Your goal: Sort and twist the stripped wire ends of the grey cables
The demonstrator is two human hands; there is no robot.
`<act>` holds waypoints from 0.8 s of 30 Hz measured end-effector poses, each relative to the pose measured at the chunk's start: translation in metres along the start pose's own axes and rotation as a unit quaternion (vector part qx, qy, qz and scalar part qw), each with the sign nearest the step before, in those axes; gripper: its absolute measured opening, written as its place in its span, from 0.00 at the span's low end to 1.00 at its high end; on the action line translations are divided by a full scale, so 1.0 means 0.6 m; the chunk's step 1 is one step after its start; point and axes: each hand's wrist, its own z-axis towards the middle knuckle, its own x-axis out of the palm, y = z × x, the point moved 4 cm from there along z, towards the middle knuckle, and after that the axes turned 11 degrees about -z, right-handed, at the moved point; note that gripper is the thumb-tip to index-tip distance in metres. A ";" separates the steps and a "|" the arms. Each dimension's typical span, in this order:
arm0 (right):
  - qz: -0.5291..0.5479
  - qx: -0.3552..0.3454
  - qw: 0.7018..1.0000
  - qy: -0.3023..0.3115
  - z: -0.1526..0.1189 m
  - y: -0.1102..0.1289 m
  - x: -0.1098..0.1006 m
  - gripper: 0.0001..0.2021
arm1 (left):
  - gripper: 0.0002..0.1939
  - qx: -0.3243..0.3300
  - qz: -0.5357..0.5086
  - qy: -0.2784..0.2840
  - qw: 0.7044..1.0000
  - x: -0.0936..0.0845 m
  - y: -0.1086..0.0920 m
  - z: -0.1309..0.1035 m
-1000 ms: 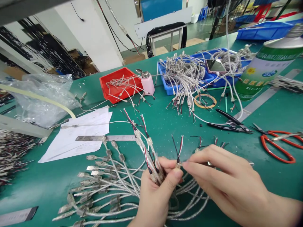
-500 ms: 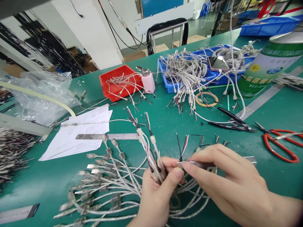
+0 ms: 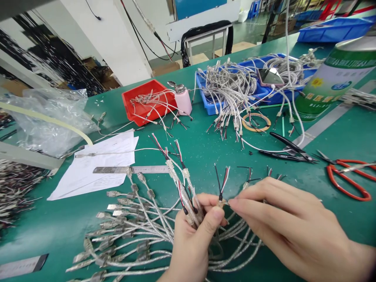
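Note:
My left hand (image 3: 196,235) is wrapped round several clear braided cables (image 3: 183,192), whose stripped ends with red, white and black wires point up. Between its thumb and index finger it pinches one cable end (image 3: 221,197) with spread wires. Just right of that end, my right hand (image 3: 282,219) has thumb and fingers pinched together at the cable's neck; what lies between the fingertips is mostly hidden. Beneath and left of my left hand, cables with USB plugs (image 3: 117,213) fan out on the green table.
A red tray (image 3: 129,98) of cables, a pink bottle (image 3: 183,102), blue trays (image 3: 205,103) heaped with cables and a green can (image 3: 326,82) stand behind. Black cutters (image 3: 290,147) and red-handled scissors (image 3: 333,180) lie right; a ruler (image 3: 149,169) and papers (image 3: 96,168) left.
The metal strip seen between my right fingers and beyond them earlier is now mostly hidden behind my right hand. My left hand and its cables have shifted slightly left.

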 end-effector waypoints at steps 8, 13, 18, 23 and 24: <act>0.001 -0.003 1.000 0.006 -0.001 0.003 0.000 0.11 | 0.08 0.004 -0.007 0.036 0.999 0.004 -0.001 -0.001; -0.032 -0.004 0.999 -0.011 -0.004 0.005 0.002 0.13 | 0.09 -0.007 -0.029 0.013 0.999 -0.003 0.005 0.001; -0.059 -0.008 0.998 -0.023 -0.006 0.007 0.007 0.15 | 0.08 0.002 -0.036 0.019 0.999 -0.001 0.007 0.003; -0.063 -0.009 0.997 -0.037 -0.005 0.009 0.001 0.13 | 0.07 0.003 -0.027 0.028 0.999 0.002 0.004 0.002; -0.050 -0.008 0.998 -0.033 -0.004 0.009 -0.001 0.13 | 0.07 0.002 -0.025 0.025 0.999 0.002 0.003 0.002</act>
